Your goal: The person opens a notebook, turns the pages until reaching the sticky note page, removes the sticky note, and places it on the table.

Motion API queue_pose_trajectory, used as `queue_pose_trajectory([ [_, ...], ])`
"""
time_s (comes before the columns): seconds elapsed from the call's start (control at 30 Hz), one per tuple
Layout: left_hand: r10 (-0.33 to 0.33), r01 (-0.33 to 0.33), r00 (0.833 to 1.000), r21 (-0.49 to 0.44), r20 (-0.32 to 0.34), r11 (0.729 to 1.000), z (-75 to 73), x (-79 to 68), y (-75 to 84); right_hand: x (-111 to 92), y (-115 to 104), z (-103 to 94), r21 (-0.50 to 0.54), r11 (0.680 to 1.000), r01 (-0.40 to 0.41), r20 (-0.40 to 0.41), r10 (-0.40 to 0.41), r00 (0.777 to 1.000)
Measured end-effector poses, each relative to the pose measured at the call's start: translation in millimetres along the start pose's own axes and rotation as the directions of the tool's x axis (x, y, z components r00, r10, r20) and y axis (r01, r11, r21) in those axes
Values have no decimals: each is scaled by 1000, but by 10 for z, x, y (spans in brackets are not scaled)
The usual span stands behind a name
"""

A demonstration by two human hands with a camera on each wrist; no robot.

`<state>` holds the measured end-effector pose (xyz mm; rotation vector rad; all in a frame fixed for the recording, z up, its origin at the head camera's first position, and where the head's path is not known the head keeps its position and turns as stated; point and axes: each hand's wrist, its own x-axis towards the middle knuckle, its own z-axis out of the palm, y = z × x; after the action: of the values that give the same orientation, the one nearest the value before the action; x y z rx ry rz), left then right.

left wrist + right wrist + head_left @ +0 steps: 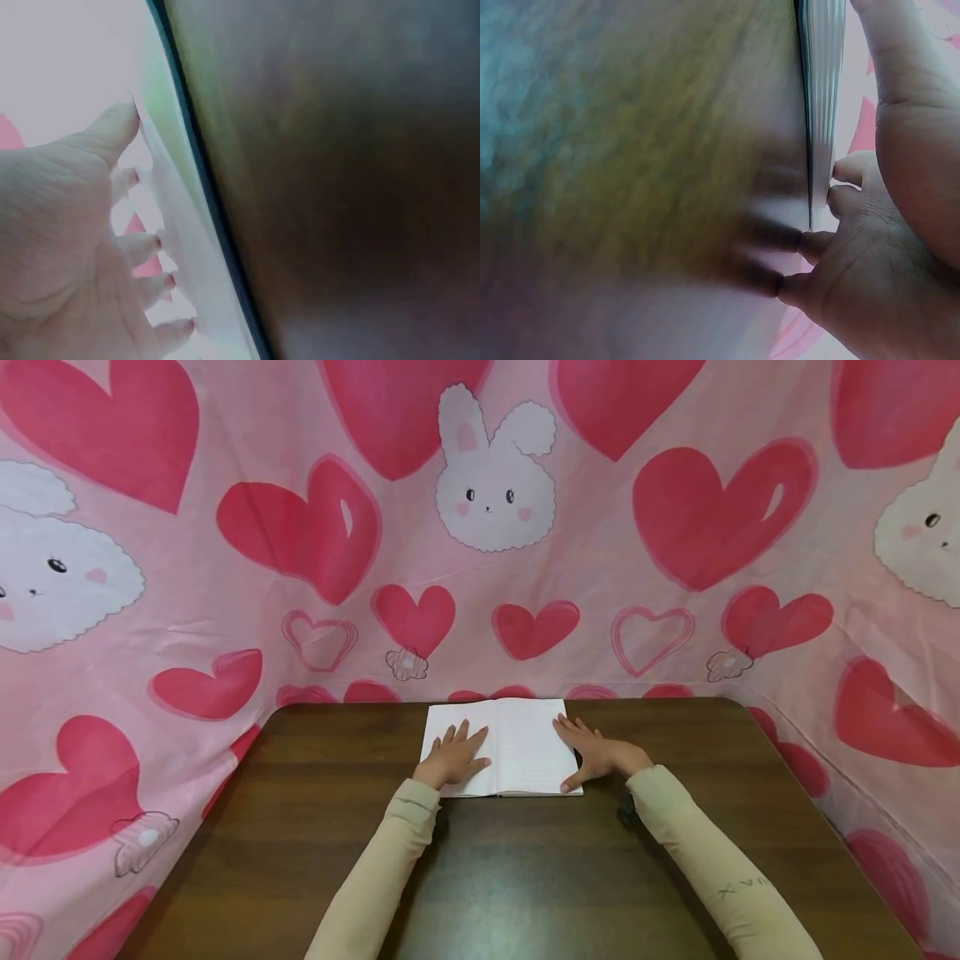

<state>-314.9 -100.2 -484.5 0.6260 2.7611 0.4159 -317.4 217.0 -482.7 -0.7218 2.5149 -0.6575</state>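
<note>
An open notebook [528,747] with lined white pages lies on the brown table near its far edge. My left hand [452,757] rests on the left page, fingers spread and straight. In the left wrist view the fingertips [166,327] of that hand touch the page, and a dark cover edge shows below it. My right hand [596,753] lies at the right page's outer edge, its thumb on the lower right corner. The right wrist view shows the page stack [823,112] from the side, with some fingers on the paper and others down at the tabletop beside it.
The wooden table [315,827] stretches around the notebook on all sides but the back, where it ends close behind the pages. A pink cloth [465,652] printed with hearts and rabbits hangs behind the table and along both sides.
</note>
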Motion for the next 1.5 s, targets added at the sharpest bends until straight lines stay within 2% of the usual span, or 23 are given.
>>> queue_pose_trajectory([
  [0.1, 82, -81, 995, 9, -62, 997, 14, -6, 7, -7, 9, -1, -6, 1000, 4, 2, -4, 1000],
  [0.17, 143, -144, 983, 1, -118, 990, 16, -10, 17, -9, 11, 0, -2, 1000, 15, 1, -15, 1000],
  [0.3, 239, -244, 948, 3, -211, 970, 21, -16, 71, 0, 18, -4, -4, 1000, 16, 5, -16, 1000],
  [0.37, 284, -288, 925, 21, -252, 957, 21, -22, 122, 0, 22, -6, -1, 1000, 20, 4, -20, 1000],
  [0.47, 343, -352, 896, 20, -284, 936, 11, -37, 223, 0, 23, -10, -8, 1000, 19, 8, -19, 1000],
  [0.53, 374, -386, 883, 13, -286, 922, 8, -46, 295, 0, 22, -10, -10, 1000, 17, 9, -17, 1000],
  [0.63, 401, -415, 881, -6, -250, 910, 18, -52, 395, 7, 17, -8, -14, 1000, 9, 9, -9, 1000],
  [0.77, 418, -429, 889, -24, -186, 903, 60, -48, 502, 12, 18, 3, -16, 1000, 10, 5, -10, 1000],
  [0.9, 432, -442, 889, -40, -152, 896, 115, -39, 575, 9, 24, 7, -17, 1000, 9, 2, -9, 1000],
  [1.03, 438, -449, 888, -54, -140, 892, 161, -34, 619, 2, 31, 4, -9, 1000, 16, -4, -16, 1000],
  [1.3, 399, -408, 906, -45, -138, 912, 212, -39, 651, 2, 42, 9, -7, 1000, 12, -3, -12, 1000],
  [1.5, 395, -403, 906, -23, -153, 915, 218, -42, 669, -12, 44, 8, -9, 1000, 16, -11, -16, 1000],
])
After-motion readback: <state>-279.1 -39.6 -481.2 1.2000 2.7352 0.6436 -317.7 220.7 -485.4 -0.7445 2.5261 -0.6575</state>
